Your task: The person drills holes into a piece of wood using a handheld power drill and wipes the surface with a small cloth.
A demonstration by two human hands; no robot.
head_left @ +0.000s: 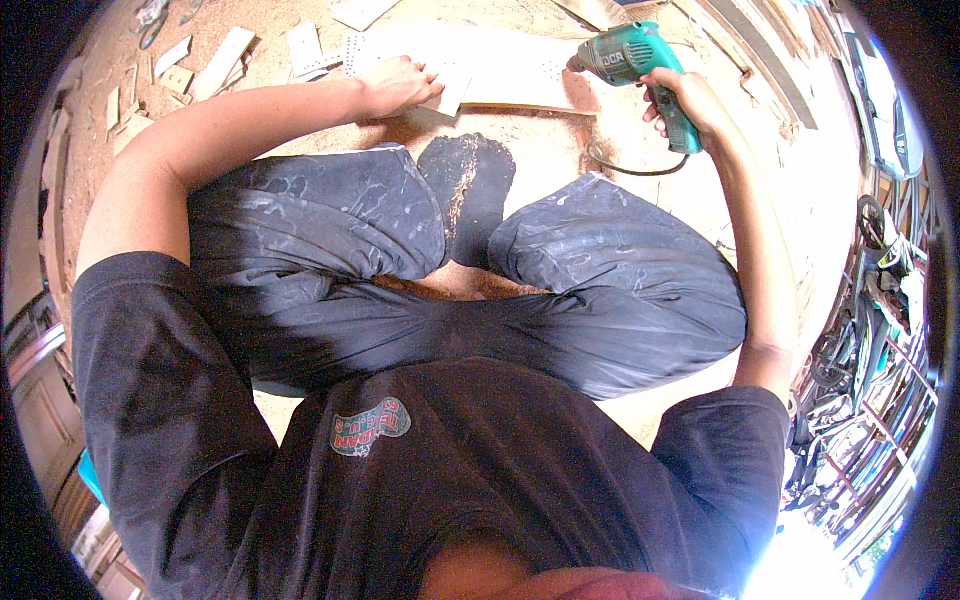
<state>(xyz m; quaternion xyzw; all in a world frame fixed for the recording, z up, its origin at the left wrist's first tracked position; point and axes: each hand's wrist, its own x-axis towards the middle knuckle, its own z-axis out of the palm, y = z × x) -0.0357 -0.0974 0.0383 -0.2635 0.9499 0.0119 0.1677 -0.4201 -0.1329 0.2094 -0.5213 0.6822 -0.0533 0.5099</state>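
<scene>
A teal power drill [625, 55] is gripped in my right hand [680, 100], its handle inside my closed fingers. Its chuck points left, at the right end of a pale, sunlit board [525, 92]; glare hides whether the bit touches the wood. Rows of small dark dots, apparently holes, show on the board. My left hand [398, 88] rests palm down at the board's near left part, fingers slightly apart, beside a smaller pale piece [453, 92] lying over the near edge. A dark cord [640, 172] curves from the drill's handle.
Wood offcuts [222, 62] and sawdust lie on the ground at the far left. Long timber pieces [770, 75] lie at the far right. Cluttered items, including a wheel [872, 222], stand along the right side. My bent legs [620, 280] are close to the board's near side.
</scene>
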